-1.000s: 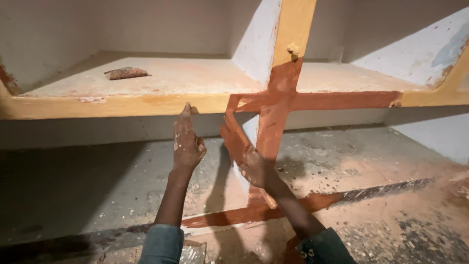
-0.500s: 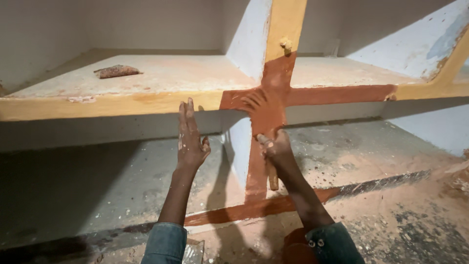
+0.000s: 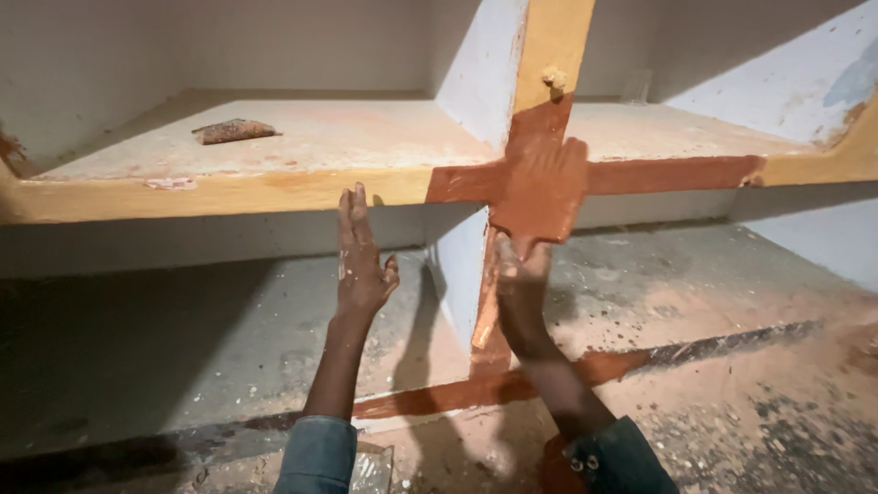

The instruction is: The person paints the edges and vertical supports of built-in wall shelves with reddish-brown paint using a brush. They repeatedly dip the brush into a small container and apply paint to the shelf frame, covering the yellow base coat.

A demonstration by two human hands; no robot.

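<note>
Shelf edge (image 3: pixel 274 192), yellow and part reddish-brown, is spanning the scene; we are pressing our open left hand (image 3: pixel 361 265) flat beneath it, while our blurred right hand's (image 3: pixel 523 270) grip is proving unreadable near the upright (image 3: pixel 540 110).

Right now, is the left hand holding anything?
No. The left hand is open and flat, fingers reaching up to the yellow shelf edge, with nothing in it.
</note>
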